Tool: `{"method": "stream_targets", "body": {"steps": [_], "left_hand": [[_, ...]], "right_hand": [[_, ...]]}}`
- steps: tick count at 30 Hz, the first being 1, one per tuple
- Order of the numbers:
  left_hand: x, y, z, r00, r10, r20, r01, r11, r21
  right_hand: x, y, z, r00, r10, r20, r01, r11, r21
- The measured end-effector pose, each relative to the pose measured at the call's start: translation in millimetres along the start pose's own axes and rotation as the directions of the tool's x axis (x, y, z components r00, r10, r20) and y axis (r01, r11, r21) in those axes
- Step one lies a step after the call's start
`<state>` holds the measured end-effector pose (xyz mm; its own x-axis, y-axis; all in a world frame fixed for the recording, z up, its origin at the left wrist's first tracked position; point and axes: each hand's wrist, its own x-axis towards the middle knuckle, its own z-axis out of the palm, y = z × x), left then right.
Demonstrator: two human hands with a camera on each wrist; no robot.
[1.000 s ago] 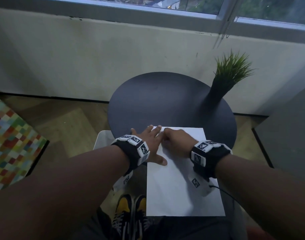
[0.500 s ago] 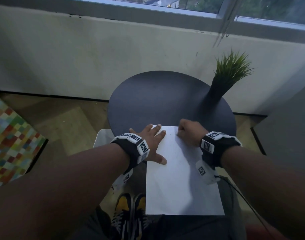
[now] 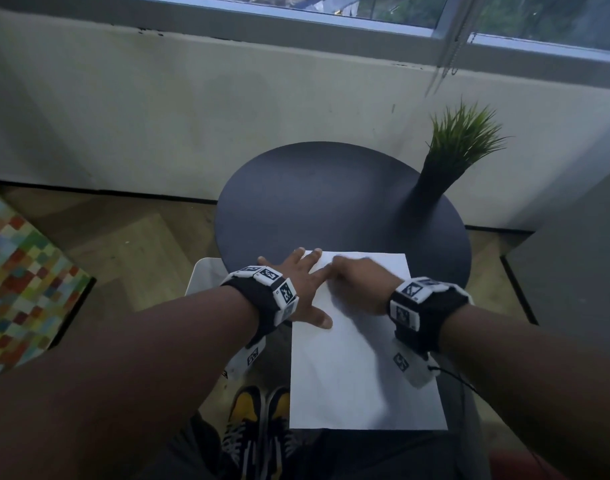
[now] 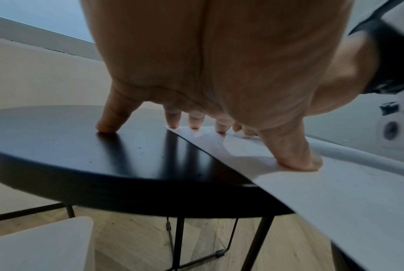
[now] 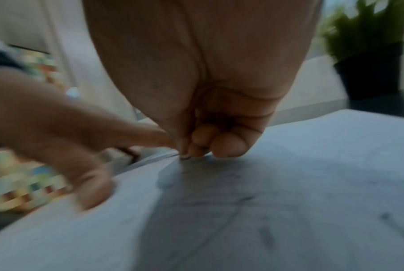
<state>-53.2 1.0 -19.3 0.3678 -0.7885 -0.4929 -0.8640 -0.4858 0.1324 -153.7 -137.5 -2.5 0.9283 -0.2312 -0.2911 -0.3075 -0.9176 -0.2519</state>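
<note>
A white sheet of paper (image 3: 359, 368) lies on the near part of a round dark table (image 3: 314, 195) and overhangs its near edge. My left hand (image 3: 303, 285) lies flat with spread fingers on the sheet's far left corner; in the left wrist view its thumb (image 4: 293, 155) presses the paper (image 4: 335, 201) and the little finger touches the bare table (image 4: 103, 161). My right hand (image 3: 359, 285) sits just right of it, blurred. In the right wrist view its curled fingertips (image 5: 208, 144) press down on the paper (image 5: 289, 201) near the far edge, holding nothing.
A black vase with green grass (image 3: 449, 168) stands at the table's far right. A white seat (image 3: 203, 278) is at the table's left, a multicoloured checked block (image 3: 19, 282) further left, a grey unit (image 3: 573, 254) on the right. Yellow-black shoes (image 3: 258, 420) show below.
My right hand slid right along the paper's far edge, then came back left beside the left hand. The left hand and the sheet have stayed put.
</note>
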Motion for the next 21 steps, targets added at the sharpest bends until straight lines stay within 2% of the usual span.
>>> {"method": "stream_targets", "body": {"steps": [2, 4, 6, 7, 9, 11, 12, 14, 17, 19, 21], "left_hand": [[0, 0, 0, 1.0, 0.003, -0.001, -0.003, 1.0, -0.001], [1, 0, 0, 1.0, -0.007, 0.005, 0.007, 1.0, 0.003], [2, 0, 1, 1.0, -0.012, 0.014, 0.012, 1.0, 0.006], [2, 0, 1, 1.0, -0.013, 0.018, 0.013, 1.0, 0.007], [2, -1, 1, 1.0, -0.011, 0.013, 0.011, 1.0, 0.006], [3, -1, 1, 1.0, -0.001, 0.0, 0.001, 1.0, 0.002], [3, -1, 1, 1.0, 0.002, -0.003, -0.002, 1.0, 0.001], [3, -1, 2, 1.0, -0.006, -0.003, 0.006, 1.0, 0.008], [4, -1, 2, 1.0, -0.018, 0.017, 0.018, 1.0, 0.009], [4, -1, 0, 1.0, -0.013, 0.016, 0.012, 1.0, 0.005], [4, -1, 0, 1.0, -0.003, 0.003, 0.003, 1.0, -0.002]], "right_hand": [[-7, -6, 5, 0.994, -0.086, 0.063, 0.087, 0.996, -0.023], [1, 10, -7, 1.0, 0.025, 0.01, -0.025, 1.0, -0.017], [8, 31, -19, 0.977, 0.2, -0.066, -0.198, 0.979, 0.044], [8, 34, -19, 0.97, 0.231, -0.081, -0.226, 0.972, 0.057], [3, 19, -11, 0.989, 0.132, -0.061, -0.131, 0.991, 0.012], [-6, -2, 4, 0.998, -0.05, 0.043, 0.051, 0.998, -0.021], [-10, -5, 5, 0.993, -0.085, 0.078, 0.086, 0.996, -0.016], [-2, 10, -6, 0.999, 0.012, 0.042, -0.013, 1.0, 0.017], [10, 38, -22, 0.977, 0.212, -0.028, -0.21, 0.974, 0.081], [11, 36, -20, 0.973, 0.223, -0.054, -0.218, 0.972, 0.083], [5, 22, -10, 0.987, 0.15, -0.058, -0.146, 0.987, 0.068]]}}
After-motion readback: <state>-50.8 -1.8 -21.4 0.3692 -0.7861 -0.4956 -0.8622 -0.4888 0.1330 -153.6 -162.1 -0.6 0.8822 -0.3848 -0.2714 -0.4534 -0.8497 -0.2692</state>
